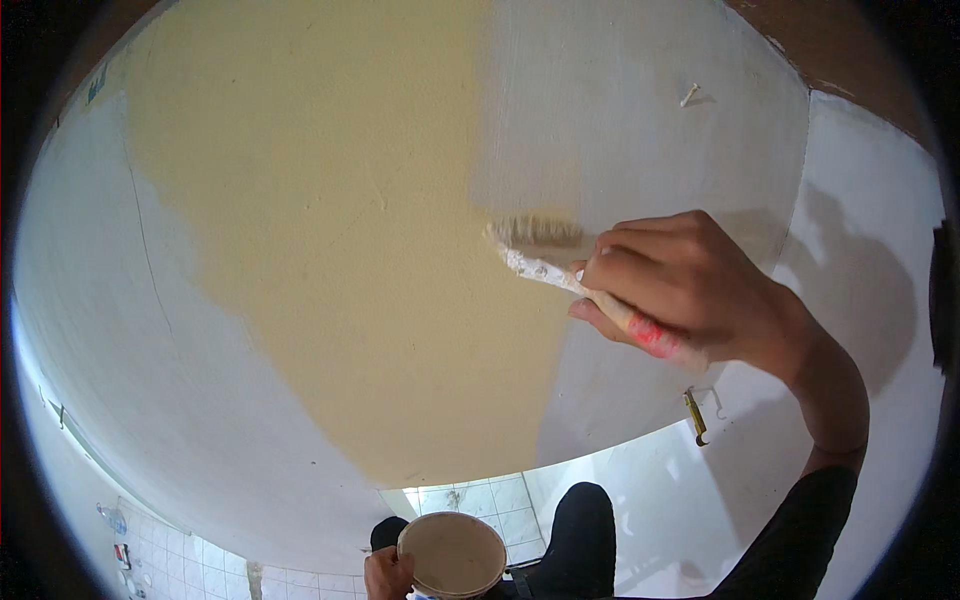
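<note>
My right hand (680, 280) is closed around the handle of a paintbrush (545, 272). The handle is caked with white paint and has a red patch near its end. Its bristles lie at the wall, by the right edge of a broad patch of pale yellow paint (350, 220). Around that patch the wall (630, 120) is whitish. Low in the view, my left hand (388, 573) grips the left side of a round paint bucket (452, 517). Beige paint (452, 558) shows inside it. My left fingers are partly hidden behind the bucket.
A peg (690, 95) sticks out of the wall at the upper right. Lower right, a brass-coloured hook (696, 418) juts out. My dark-clothed knee (583, 525) is beside the bucket, above white floor tiles (510, 495). At the lower left lies a clear plastic bottle (113, 518).
</note>
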Demonstrator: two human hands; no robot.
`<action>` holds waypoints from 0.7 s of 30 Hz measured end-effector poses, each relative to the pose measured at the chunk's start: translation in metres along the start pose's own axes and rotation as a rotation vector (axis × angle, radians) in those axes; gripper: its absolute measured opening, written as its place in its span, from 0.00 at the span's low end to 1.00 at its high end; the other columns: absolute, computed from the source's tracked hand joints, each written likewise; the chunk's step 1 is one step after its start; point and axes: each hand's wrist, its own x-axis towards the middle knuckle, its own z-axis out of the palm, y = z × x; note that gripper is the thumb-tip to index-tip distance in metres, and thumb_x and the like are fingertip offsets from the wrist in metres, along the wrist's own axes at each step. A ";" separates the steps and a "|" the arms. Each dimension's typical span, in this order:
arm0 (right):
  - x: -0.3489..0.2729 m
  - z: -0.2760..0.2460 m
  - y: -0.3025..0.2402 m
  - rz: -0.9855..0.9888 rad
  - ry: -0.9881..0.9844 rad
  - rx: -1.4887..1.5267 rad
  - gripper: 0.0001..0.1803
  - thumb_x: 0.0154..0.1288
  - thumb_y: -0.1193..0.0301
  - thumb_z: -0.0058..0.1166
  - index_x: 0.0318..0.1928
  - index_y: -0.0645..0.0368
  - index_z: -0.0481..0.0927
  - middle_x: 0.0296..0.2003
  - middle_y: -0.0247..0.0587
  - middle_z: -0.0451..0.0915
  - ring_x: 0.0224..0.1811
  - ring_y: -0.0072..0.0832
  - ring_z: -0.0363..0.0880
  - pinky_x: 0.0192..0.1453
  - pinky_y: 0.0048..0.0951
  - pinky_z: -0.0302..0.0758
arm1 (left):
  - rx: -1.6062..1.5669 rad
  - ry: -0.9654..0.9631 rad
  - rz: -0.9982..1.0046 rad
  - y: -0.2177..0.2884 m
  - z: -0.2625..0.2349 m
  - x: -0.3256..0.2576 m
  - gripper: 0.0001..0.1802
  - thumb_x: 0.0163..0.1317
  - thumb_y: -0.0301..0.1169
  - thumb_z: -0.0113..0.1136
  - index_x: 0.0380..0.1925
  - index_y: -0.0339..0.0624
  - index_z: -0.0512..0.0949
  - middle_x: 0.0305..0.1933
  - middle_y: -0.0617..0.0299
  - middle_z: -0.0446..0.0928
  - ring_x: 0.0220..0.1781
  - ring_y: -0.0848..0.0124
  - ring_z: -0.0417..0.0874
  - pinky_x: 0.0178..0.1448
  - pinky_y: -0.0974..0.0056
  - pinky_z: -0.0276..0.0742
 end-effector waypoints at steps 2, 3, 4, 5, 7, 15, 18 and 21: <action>0.001 -0.005 0.007 0.074 -0.036 0.182 0.09 0.61 0.73 0.69 0.34 0.59 0.80 0.24 0.38 0.81 0.23 0.27 0.80 0.27 0.31 0.76 | -0.053 0.009 0.070 0.001 0.000 0.000 0.24 0.71 0.46 0.56 0.29 0.32 0.81 0.17 0.52 0.78 0.16 0.64 0.80 0.21 0.57 0.75; 0.003 -0.008 0.012 0.148 -0.071 0.362 0.11 0.59 0.74 0.72 0.33 0.60 0.80 0.26 0.38 0.82 0.24 0.26 0.80 0.27 0.30 0.73 | -0.054 0.007 0.075 0.003 0.000 0.000 0.24 0.71 0.46 0.56 0.29 0.32 0.81 0.17 0.52 0.78 0.16 0.64 0.80 0.21 0.57 0.75; 0.005 -0.013 0.018 0.151 -0.071 0.357 0.11 0.59 0.74 0.72 0.33 0.60 0.80 0.26 0.38 0.82 0.24 0.26 0.80 0.27 0.30 0.73 | -0.069 -0.007 0.044 0.006 -0.001 -0.001 0.24 0.71 0.46 0.57 0.29 0.32 0.81 0.17 0.52 0.78 0.16 0.64 0.80 0.21 0.57 0.75; 0.010 -0.019 0.024 0.265 -0.155 0.403 0.10 0.60 0.73 0.72 0.33 0.60 0.80 0.26 0.37 0.82 0.25 0.23 0.79 0.28 0.28 0.72 | -0.083 -0.017 0.012 0.008 -0.002 -0.001 0.24 0.70 0.46 0.57 0.29 0.32 0.81 0.17 0.52 0.78 0.16 0.64 0.80 0.21 0.57 0.75; 0.018 -0.028 0.041 0.415 -0.204 0.420 0.10 0.61 0.72 0.72 0.36 0.60 0.82 0.26 0.34 0.81 0.28 0.17 0.76 0.32 0.25 0.71 | -0.056 -0.019 0.024 0.006 -0.003 -0.002 0.23 0.71 0.45 0.57 0.30 0.33 0.81 0.17 0.52 0.79 0.16 0.64 0.80 0.21 0.57 0.75; 0.045 -0.073 0.049 0.413 0.005 -0.021 0.09 0.64 0.70 0.69 0.38 0.60 0.82 0.28 0.37 0.82 0.29 0.25 0.78 0.35 0.32 0.75 | 0.020 -0.098 -0.093 0.017 -0.007 0.004 0.22 0.71 0.44 0.55 0.32 0.33 0.82 0.18 0.52 0.79 0.16 0.64 0.80 0.21 0.56 0.75; 0.058 -0.110 0.046 0.258 -0.027 0.029 0.10 0.70 0.68 0.64 0.32 0.59 0.80 0.22 0.35 0.77 0.24 0.20 0.74 0.30 0.28 0.70 | -0.018 -0.055 0.056 0.008 -0.003 0.006 0.22 0.70 0.44 0.55 0.31 0.33 0.81 0.18 0.52 0.79 0.16 0.64 0.79 0.21 0.56 0.74; 0.070 -0.117 0.056 0.409 -0.011 0.025 0.11 0.69 0.68 0.66 0.33 0.61 0.81 0.24 0.36 0.80 0.25 0.20 0.76 0.29 0.28 0.70 | -0.025 -0.054 0.040 0.021 -0.007 0.006 0.22 0.70 0.45 0.56 0.30 0.33 0.81 0.17 0.53 0.78 0.15 0.65 0.79 0.21 0.57 0.74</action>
